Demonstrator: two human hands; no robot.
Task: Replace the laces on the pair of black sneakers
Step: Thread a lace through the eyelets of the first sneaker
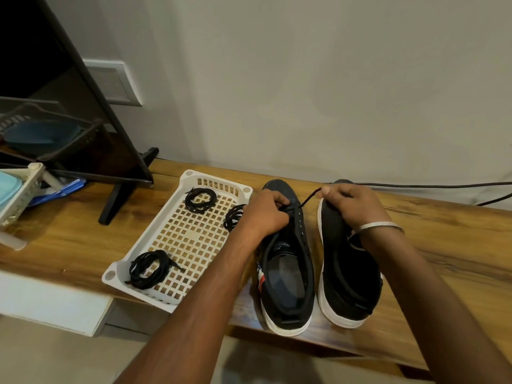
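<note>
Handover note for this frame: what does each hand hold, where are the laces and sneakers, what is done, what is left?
Left hand grips the lace at the left sneaker's front eyelets. Right hand pinches the lace end, pulled up and taut. Right sneaker stands beside it, apparently unlaced. Three coiled laces lie in the white basket. Lacing barely started; both sneakers remain.

Glossy wood table (pixel 432 225) — plastic basket (pixel 177 187)

Soft dim light, wide-angle edge distortion
</note>
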